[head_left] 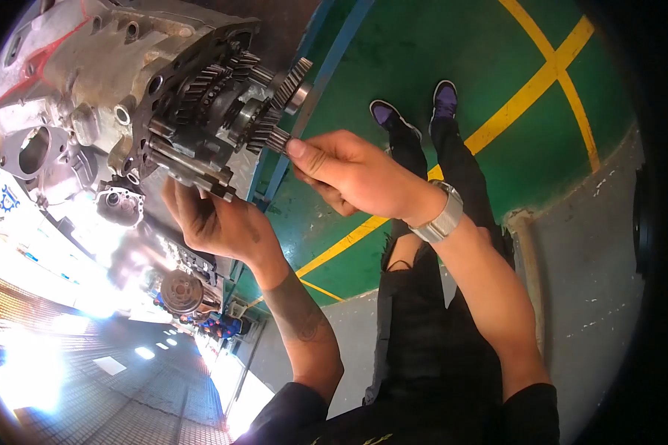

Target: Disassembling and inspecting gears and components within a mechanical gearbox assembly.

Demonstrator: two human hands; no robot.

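While the shaft [279, 140] is pinched at its splined end by the right hand [349, 167], the rods [189, 165] are met from below by the left hand [230, 228].

Shaft: located with the gears [265, 131] at the end of the grey casing [100, 70], its tip pressed between right thumb and fingers. Rods: set beside the gears; left fingers curled, partly hidden behind them, whether clenched on them cannot be told. Watch [442, 215]: metal-banded, worn on the right wrist. Floor [460, 44]: green, marked with yellow lines [525, 90].
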